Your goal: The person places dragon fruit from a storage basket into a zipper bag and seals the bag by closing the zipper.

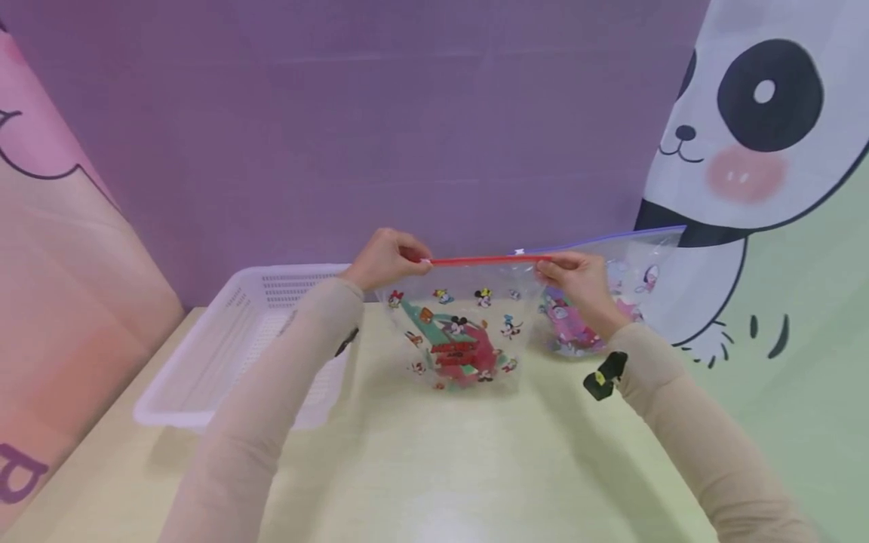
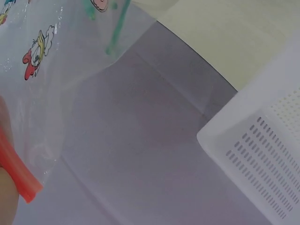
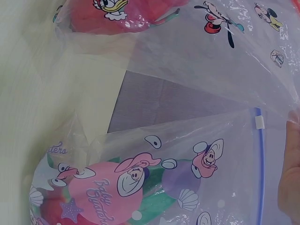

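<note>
A clear zip bag (image 1: 462, 324) printed with cartoon characters hangs upright between my hands, its red zip edge (image 1: 485, 261) stretched level. Red and green items show through its lower part. My left hand (image 1: 390, 259) pinches the left end of the red edge, close to a small white piece. At the right end, my right hand (image 1: 580, 283) pinches the same edge between thumb and fingers. Behind that hand stands a second clear bag (image 3: 229, 173) with a blue-purple zip and a white slider (image 3: 259, 122); pink, green and red things sit inside it.
A white perforated basket (image 1: 170, 417) stands at the left on the pale wooden table (image 1: 434, 475). A purple cloth backdrop (image 1: 380, 136) rises behind the table. Printed cloth panels hang at both sides, the right one with a panda (image 1: 720, 162).
</note>
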The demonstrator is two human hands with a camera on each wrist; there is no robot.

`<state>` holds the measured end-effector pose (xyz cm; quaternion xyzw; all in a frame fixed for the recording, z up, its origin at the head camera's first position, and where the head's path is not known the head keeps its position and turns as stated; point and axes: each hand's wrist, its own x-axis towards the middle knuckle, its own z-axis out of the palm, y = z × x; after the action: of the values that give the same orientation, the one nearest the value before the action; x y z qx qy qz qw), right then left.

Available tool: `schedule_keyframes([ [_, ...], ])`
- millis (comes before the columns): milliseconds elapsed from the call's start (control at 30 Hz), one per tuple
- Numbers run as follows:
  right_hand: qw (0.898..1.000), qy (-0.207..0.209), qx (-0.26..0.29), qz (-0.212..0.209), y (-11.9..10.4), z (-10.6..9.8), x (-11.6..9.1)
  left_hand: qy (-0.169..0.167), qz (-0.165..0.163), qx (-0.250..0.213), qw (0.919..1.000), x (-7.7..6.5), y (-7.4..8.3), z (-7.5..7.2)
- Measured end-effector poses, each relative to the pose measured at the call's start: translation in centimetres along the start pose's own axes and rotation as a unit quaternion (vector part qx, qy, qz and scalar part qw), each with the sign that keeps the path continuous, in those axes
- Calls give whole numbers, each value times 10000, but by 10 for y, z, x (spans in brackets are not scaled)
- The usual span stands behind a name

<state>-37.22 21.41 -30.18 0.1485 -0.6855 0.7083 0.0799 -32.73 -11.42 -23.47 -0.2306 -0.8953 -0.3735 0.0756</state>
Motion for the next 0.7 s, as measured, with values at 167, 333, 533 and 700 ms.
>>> schedule_keyframes([
  [167, 9998, -63, 61, 162, 27, -18, 18, 94, -8, 9, 10000, -2, -6, -3],
  [333, 9995, 50, -301, 98, -2, -1, -3, 84, -84, 63, 9999, -4, -11, -8],
  [533, 9979, 220, -589, 145, -43, 24, -31, 48, -77, 71, 9999, -6, -14, -13],
  [700, 9995, 67, -269, 147, -6, -2, -7, 223, -85, -151, 9996, -7, -20, -11],
])
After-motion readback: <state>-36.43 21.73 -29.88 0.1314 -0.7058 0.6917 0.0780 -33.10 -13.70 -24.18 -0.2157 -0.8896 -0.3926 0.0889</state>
